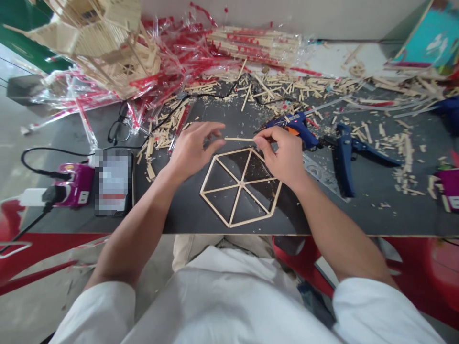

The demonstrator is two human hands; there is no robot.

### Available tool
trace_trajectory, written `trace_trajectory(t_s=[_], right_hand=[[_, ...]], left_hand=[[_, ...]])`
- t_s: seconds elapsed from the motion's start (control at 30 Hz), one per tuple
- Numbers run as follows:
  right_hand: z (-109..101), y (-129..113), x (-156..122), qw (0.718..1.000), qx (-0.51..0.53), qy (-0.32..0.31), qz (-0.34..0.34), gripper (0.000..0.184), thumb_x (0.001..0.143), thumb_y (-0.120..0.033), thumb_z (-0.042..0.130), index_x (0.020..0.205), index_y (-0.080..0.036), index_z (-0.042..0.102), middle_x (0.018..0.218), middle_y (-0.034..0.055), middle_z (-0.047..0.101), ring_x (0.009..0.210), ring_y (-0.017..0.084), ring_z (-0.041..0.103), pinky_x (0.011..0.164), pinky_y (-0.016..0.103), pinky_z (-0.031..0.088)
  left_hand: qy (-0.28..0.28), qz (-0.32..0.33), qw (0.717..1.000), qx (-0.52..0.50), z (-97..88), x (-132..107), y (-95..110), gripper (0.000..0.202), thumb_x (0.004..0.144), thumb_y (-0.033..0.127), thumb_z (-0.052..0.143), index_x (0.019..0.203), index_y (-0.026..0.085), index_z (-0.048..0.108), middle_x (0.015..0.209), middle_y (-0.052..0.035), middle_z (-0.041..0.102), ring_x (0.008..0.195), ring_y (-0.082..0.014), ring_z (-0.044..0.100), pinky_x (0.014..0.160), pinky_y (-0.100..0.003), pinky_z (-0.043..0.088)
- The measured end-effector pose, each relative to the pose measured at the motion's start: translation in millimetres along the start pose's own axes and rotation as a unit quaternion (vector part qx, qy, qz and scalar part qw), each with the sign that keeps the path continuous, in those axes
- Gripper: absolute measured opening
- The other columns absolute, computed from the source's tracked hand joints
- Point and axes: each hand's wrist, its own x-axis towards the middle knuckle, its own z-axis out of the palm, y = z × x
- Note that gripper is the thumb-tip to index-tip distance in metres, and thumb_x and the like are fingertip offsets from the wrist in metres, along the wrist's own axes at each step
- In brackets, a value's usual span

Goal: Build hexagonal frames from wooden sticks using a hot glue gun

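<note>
My right hand pinches a thin wooden stick between thumb and fingers at the stick's right end. The stick lies level above a flat hexagonal frame of wooden sticks, which has spokes meeting at its centre. My left hand hovers to the left, its fingertips just beside the stick's left end and apart from it. Both hands are above the frame's upper edge, and neither touches it as far as I can tell.
A blue glue gun and blue pliers lie right of my hands on the dark tabletop. Loose stick pieces and red-printed plastic wrap spread behind. A phone, glasses and a wooden model sit left.
</note>
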Motion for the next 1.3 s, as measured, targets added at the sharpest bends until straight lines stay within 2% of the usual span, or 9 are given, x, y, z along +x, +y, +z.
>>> trace_trajectory(t_s=[0.13,0.3,0.47,0.57,0.77,0.87,1.0,1.2,1.3], right_hand=[[0,-3,-1,1.0,0.002,-0.007,-0.006,0.022,0.105,-0.035,0.06,0.089,-0.023,0.07,0.081,0.0026,0.075,0.072,0.017,0.067,0.072,0.034,0.051],[-3,-3,1,1.0,-0.005,-0.012,-0.001,0.023,0.105,-0.037,0.061,0.088,-0.024,0.07,0.081,0.003,0.075,0.071,0.018,0.066,0.071,0.034,0.051],[-5,-3,1,1.0,-0.014,-0.007,-0.022,0.021,0.105,-0.037,0.063,0.091,-0.024,0.071,0.084,0.0037,0.076,0.076,0.019,0.068,0.076,0.036,0.052],[-5,-3,1,0.999,-0.02,-0.006,-0.027,0.021,0.106,-0.039,0.062,0.093,-0.025,0.071,0.086,0.0045,0.075,0.08,0.021,0.069,0.08,0.038,0.054],[-5,-3,1,0.999,-0.016,0.018,-0.025,0.022,0.108,-0.042,0.062,0.095,-0.026,0.071,0.091,0.0054,0.077,0.083,0.021,0.07,0.084,0.04,0.056],[-8,0,3,0.999,-0.009,0.037,-0.024,0.02,0.107,-0.039,0.064,0.095,-0.025,0.071,0.09,0.0049,0.076,0.081,0.02,0.07,0.08,0.038,0.056],[-8,6,4,0.999,-0.003,0.026,-0.033,0.02,0.106,-0.039,0.064,0.094,-0.024,0.07,0.09,0.0049,0.075,0.08,0.019,0.069,0.078,0.036,0.056],[-8,10,4,1.0,-0.011,-0.027,-0.008,0.028,0.107,-0.049,0.061,0.094,-0.025,0.068,0.092,0.0063,0.074,0.084,0.022,0.067,0.081,0.039,0.056],[-7,8,4,0.999,-0.012,-0.039,0.006,0.024,0.106,-0.046,0.062,0.094,-0.026,0.068,0.093,0.0071,0.073,0.086,0.023,0.067,0.083,0.04,0.056]], left_hand=[[-0.022,0.022,0.999,0.013,6.9,-4,10,0.034,0.11,0.044,0.058,0.114,0.021,0.082,0.102,-0.0067,0.083,0.092,-0.0203,0.076,0.086,-0.031,0.055],[-0.042,0.06,0.997,0.023,5.1,-8,7,0.041,0.115,0.041,0.044,0.117,0.022,0.081,0.099,-0.0063,0.081,0.088,-0.0194,0.074,0.079,-0.031,0.05],[-0.042,0.057,0.997,-0.021,3.9,-7,12,0.041,0.113,0.037,0.046,0.101,0.021,0.081,0.088,-0.0049,0.078,0.078,-0.0168,0.07,0.072,-0.03,0.047],[-0.008,0.036,0.997,-0.068,8.3,-6,17,0.042,0.112,0.039,0.049,0.093,0.02,0.081,0.085,-0.0041,0.08,0.075,-0.015,0.071,0.072,-0.029,0.049],[0.148,-0.062,0.985,-0.068,3.7,1,13,0.033,0.11,0.038,0.055,0.103,0.022,0.083,0.087,-0.0025,0.082,0.068,-0.0127,0.07,0.074,-0.028,0.054],[0.164,-0.101,0.98,-0.045,-6.2,4,2,0.024,0.106,0.037,0.064,0.106,0.022,0.082,0.09,-0.0024,0.082,0.072,-0.0137,0.069,0.08,-0.03,0.055],[0.09,-0.126,0.988,-0.01,-15.4,5,-8,0.012,0.095,0.03,0.073,0.101,0.022,0.081,0.093,-0.0019,0.08,0.075,-0.0151,0.068,0.085,-0.033,0.055],[-0.15,-0.084,0.985,0.001,-18.8,2,-4,0.03,0.091,0.051,0.079,0.103,0.023,0.081,0.081,-0.001,0.077,0.072,-0.0182,0.068,0.073,-0.032,0.049],[-0.194,-0.058,0.979,-0.016,-16.0,0,-7,0.032,0.086,0.045,0.085,0.109,0.023,0.08,0.084,-0.0003,0.078,0.072,-0.0175,0.068,0.07,-0.03,0.047]])
